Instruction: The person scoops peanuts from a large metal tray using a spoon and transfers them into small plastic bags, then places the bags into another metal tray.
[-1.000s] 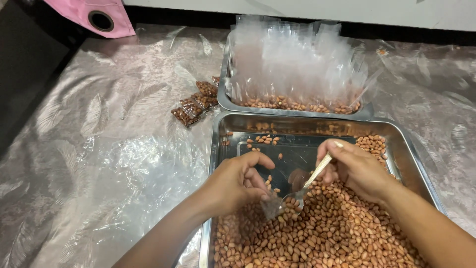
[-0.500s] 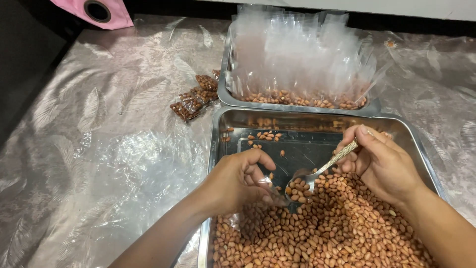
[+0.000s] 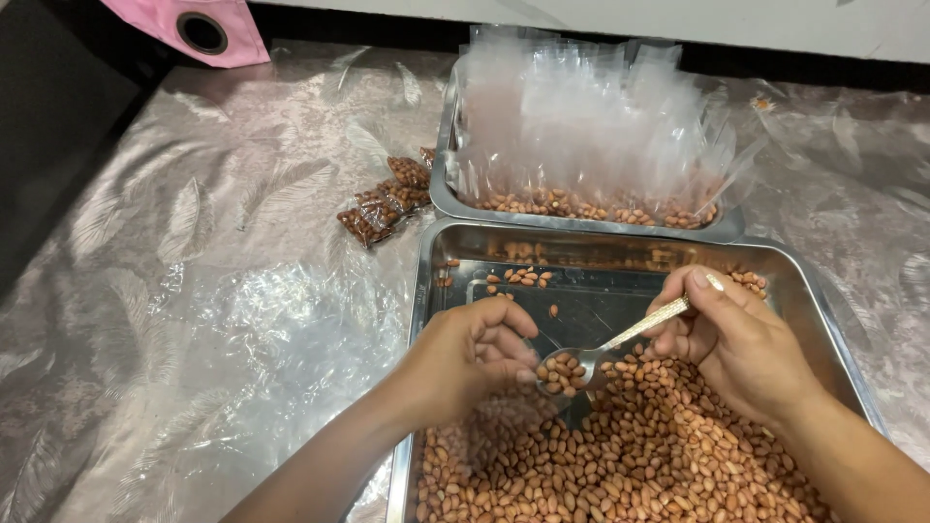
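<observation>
Spoon point(image 3: 591, 353) of peanuts over tray point(image 3: 436, 291).
Right hand point(image 3: 741, 344) pinches spoon handle; left hand point(image 3: 465, 358) curled beside bowl, grip unclear; bags point(image 3: 581, 126) beyond both.

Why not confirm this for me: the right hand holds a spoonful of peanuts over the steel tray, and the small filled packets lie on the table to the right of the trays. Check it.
One detail is wrong. The head view shows the small filled packets lying to the left of the trays, not the right. The rest stands: the right hand holds the spoon loaded with peanuts over the steel tray.
</observation>
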